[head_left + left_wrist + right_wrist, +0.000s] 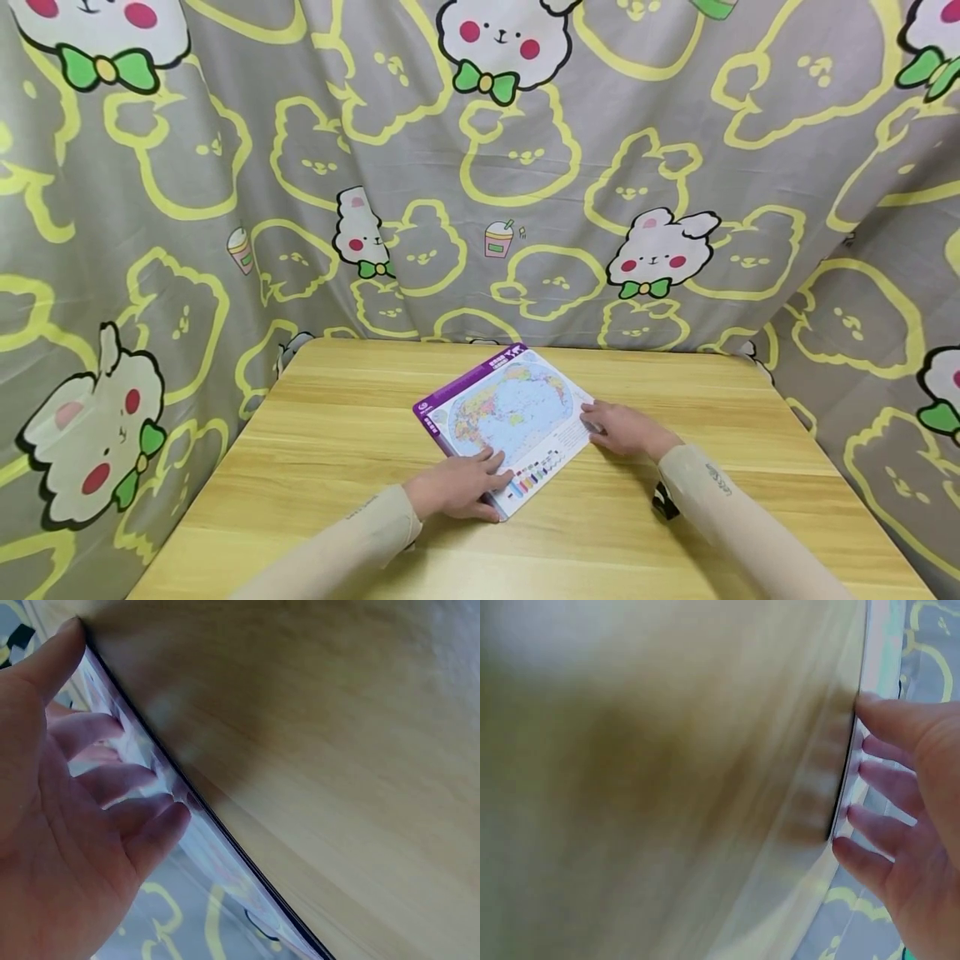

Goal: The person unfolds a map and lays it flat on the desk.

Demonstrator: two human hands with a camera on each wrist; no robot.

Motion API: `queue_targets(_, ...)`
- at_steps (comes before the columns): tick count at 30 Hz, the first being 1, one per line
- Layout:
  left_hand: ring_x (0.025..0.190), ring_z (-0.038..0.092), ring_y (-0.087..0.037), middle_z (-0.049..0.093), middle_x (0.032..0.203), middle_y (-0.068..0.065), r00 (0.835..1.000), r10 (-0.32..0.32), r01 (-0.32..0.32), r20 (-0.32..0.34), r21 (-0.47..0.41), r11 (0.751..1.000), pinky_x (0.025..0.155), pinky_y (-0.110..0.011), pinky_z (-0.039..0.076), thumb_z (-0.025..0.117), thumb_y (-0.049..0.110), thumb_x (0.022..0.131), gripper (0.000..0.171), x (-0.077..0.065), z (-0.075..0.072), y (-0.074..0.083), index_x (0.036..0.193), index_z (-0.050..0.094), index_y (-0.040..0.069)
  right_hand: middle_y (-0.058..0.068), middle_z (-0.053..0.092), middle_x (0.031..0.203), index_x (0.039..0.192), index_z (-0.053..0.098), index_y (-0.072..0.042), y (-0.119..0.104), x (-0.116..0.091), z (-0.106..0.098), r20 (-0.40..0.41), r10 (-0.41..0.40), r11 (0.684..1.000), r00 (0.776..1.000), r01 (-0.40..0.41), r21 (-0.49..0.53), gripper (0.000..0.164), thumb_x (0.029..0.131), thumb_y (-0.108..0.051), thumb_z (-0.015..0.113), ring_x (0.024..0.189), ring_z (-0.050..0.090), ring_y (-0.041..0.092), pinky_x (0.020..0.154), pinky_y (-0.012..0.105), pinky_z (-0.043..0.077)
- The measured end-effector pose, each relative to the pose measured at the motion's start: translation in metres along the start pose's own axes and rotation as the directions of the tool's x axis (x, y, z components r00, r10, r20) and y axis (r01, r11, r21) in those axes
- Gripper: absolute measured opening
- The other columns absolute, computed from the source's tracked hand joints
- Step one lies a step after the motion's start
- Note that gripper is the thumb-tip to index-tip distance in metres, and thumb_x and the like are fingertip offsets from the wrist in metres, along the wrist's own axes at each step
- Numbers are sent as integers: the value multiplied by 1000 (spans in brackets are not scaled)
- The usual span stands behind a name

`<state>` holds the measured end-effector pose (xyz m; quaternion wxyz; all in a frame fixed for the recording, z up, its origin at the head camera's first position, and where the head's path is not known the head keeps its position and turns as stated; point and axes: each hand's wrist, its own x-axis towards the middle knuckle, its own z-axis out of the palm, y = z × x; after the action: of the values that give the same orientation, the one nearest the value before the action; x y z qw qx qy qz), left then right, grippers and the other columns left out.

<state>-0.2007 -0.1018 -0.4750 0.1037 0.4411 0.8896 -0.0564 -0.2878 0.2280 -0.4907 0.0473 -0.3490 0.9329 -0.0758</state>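
A thin world map board point(517, 412) with a purple title band lies turned at an angle on the wooden table. My left hand point(459, 487) rests at its near left edge, fingers spread over the printed side. In the left wrist view, the thumb point(64, 656) reaches the board's dark edge while the other fingertips touch its face. At the right corner, my right hand point(626, 429) touches the board with its fingertips. The right wrist view has the thumb point(892, 720) against the edge and the other fingers, slightly bent, along it.
The light wooden table point(315, 442) extends around the board on all sides. A grey curtain point(420, 150) with yellow outlines and white rabbit faces hangs behind the table and along both sides. A small black item point(664, 502) shows under the right wrist.
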Motion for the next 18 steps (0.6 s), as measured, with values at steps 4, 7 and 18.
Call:
queue_targets(4,137,30,-30,32,150,-12,999,-1,-1,-36,-55,998,108,-37,31,48,58,91,68,-1,1,-8,146,40,19,22,52,132,124,59,3,-10,-5,3,-45,-16,997,999,12,-77,37,93,-16,58,122,46,44,100,53,37)
queue_targets(7,137,29,-31,32,150,-13,997,-30,24,-66,-93,995,109,-39,29,49,56,91,68,-4,0,-17,145,41,15,23,54,128,121,61,2,-21,-10,4,-98,-43,995,994,34,-98,34,91,-14,60,118,50,43,97,53,41)
queue_targets(18,136,29,-35,33,148,-19,977,-197,182,-83,-159,970,109,-46,28,52,43,95,61,-13,-3,-64,143,42,7,22,56,126,118,62,1,-84,-16,5,-131,-103,994,986,98,-48,33,89,-15,62,116,54,36,95,47,45)
